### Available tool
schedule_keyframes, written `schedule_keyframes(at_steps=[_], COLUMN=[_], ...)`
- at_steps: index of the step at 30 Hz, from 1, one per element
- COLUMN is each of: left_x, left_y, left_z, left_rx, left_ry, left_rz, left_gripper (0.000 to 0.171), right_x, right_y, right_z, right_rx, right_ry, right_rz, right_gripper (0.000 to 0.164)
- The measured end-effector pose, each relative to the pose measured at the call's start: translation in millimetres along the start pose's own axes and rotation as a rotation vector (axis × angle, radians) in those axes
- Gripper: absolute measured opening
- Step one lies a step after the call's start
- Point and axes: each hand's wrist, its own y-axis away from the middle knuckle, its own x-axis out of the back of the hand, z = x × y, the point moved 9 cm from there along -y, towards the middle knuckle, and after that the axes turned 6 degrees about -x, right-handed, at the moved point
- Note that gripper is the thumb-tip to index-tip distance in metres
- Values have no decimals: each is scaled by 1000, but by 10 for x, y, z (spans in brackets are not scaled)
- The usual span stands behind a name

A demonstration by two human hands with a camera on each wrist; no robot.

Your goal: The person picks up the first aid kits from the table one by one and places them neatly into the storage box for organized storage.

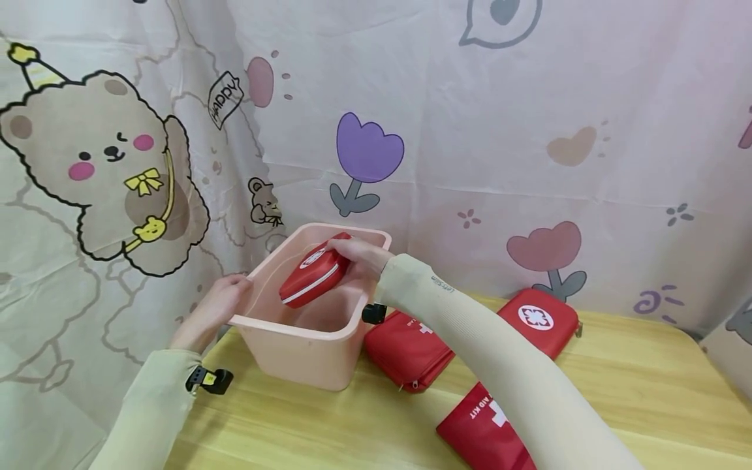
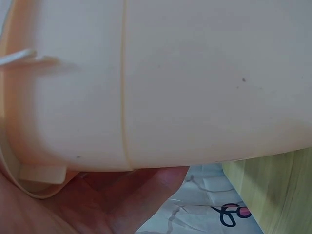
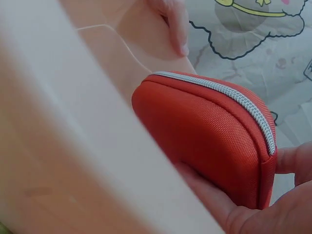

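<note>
A pale pink plastic bin (image 1: 299, 356) stands on the table. My left hand (image 1: 220, 297) grips its left rim; in the left wrist view, that hand's fingers (image 2: 131, 200) lie against the bin's outer wall (image 2: 204, 87). Inside the bin's mouth, my right hand (image 1: 364, 256) holds a small red first aid case (image 1: 317, 277) by its far end. The case is tilted, and a white emblem shows on its face. In the right wrist view its pale zipper (image 3: 219, 87) is closed, with thumb and fingers on opposite sides. The near bin wall hides its lower part.
Right of the bin lies a red first aid pouch (image 1: 405, 349). Another red case (image 1: 543, 320) with a round white emblem is farther right. A red kit (image 1: 487, 431) near the front is partly hidden by my right sleeve. A printed curtain (image 1: 446, 130) hangs behind the wooden table (image 1: 640, 372).
</note>
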Motion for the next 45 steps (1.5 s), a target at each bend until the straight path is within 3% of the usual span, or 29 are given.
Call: schedule_keyframes(at_steps=[6, 15, 20, 25, 29, 37, 41, 45], left_x=[-53, -30, -17, 3, 10, 3, 12, 30], left_y=[31, 65, 86, 86, 76, 65, 44, 18], left_z=[-3, -9, -9, 0, 0, 5, 13, 25], left_rx=[8, 5, 18, 22, 25, 18, 14, 7], left_ry=[9, 30, 42, 42, 29, 37, 42, 45], left_rz=[-11, 0, -4, 1, 13, 28, 34, 40], left_gripper=[49, 46, 48, 48, 44, 38, 39, 39], right_x=[-16, -107, -115, -68, -57, -117, -157, -170], right_y=[-92, -169, -195, -177, -176, -220, -177, -116], right_z=[65, 112, 157, 186, 211, 243, 223, 165], right_rx=[1, -15, -30, -35, -41, -47, -33, 3], right_ry=[-90, -25, 59, 168, 173, 195, 312, 428], right_rz=[-11, -18, -17, 39, 55, -24, -88, -100], right_gripper=[34, 26, 27, 42, 47, 49, 49, 49])
